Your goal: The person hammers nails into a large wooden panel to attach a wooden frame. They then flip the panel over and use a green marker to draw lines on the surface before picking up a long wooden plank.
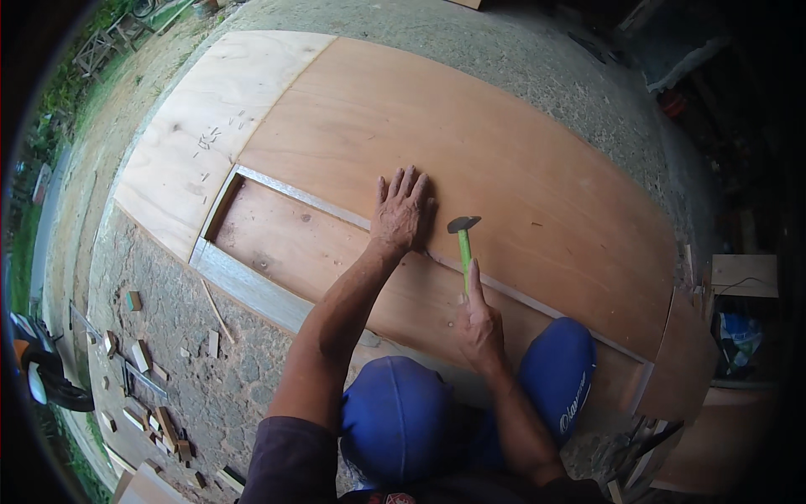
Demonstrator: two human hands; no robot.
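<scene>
Left hand (pixel 401 212) flat, palm down, lightly splayed; right hand (pixel 481 326) curled in a grip

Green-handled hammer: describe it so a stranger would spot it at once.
Find the large brown plywood sheet across the middle of the view. Right of the left hand lying flat on it, the right hand grips the green-handled hammer. Its bright green handle and dark metal head set it apart from the brown wood behind it.

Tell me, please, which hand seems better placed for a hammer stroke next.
Probably the right hand: it grips the green-handled hammer, while the left hand rests on the wooden panel.
</scene>
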